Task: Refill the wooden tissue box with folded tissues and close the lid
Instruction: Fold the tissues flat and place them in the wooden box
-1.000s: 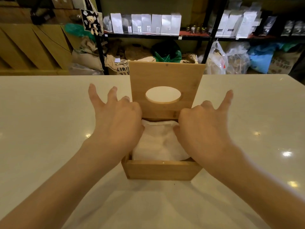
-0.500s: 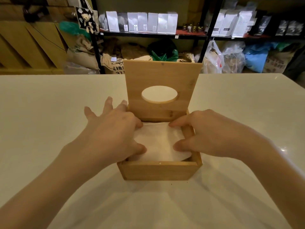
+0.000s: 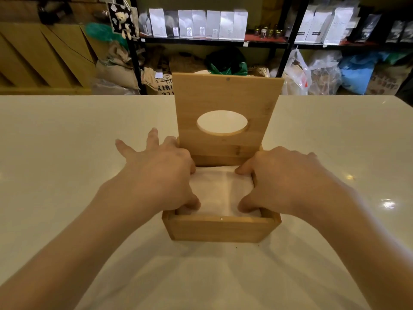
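A wooden tissue box (image 3: pixel 220 230) stands on the white table in front of me. Its lid (image 3: pixel 228 97), with an oval hole in it, is hinged at the back and stands upright. White folded tissues (image 3: pixel 220 190) lie flat inside the box. My left hand (image 3: pixel 161 175) rests over the box's left side, thumb and forefinger pressing on the tissues, the other fingers spread outside the wall. My right hand (image 3: pixel 286 182) lies over the right side, thumb and forefinger tips down on the tissues. Neither hand grips anything.
The white table (image 3: pixel 67 153) stretches wide to both sides. Behind its far edge are black shelves with white packages (image 3: pixel 196 24), sacks and plastic bags (image 3: pixel 312 72) on the floor, and wooden panelling at the left.
Both hands dropped from raised, spread positions onto the tissues. The bulging tissues now lie flatter in the box. The lid has stayed upright.
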The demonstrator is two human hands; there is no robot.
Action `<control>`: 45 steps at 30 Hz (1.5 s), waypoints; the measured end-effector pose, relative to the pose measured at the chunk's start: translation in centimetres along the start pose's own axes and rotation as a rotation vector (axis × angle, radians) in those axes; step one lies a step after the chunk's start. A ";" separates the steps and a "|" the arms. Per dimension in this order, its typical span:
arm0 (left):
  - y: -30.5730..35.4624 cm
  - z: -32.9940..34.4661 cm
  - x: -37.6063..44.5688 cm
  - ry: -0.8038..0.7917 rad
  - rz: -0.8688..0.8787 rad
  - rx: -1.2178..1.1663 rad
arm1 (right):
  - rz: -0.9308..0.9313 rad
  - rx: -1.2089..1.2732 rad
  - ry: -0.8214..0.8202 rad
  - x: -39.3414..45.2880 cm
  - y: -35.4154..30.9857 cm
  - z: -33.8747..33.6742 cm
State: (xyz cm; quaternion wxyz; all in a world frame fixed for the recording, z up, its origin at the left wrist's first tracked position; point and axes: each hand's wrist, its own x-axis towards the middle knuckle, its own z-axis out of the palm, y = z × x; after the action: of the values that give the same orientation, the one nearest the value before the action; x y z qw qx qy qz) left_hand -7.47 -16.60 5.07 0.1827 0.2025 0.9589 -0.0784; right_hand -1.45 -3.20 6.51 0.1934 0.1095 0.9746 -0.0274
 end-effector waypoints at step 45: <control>6.6 8.3 -11.3 0.864 0.158 -0.259 | -0.424 0.014 0.995 -7.7 7.4 10.0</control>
State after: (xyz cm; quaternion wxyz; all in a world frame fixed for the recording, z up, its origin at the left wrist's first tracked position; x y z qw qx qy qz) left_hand 7.56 -16.50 1.25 -0.2049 0.2647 0.9306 0.1480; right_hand 10.84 1.52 0.10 -0.3021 -0.0884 0.9490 -0.0171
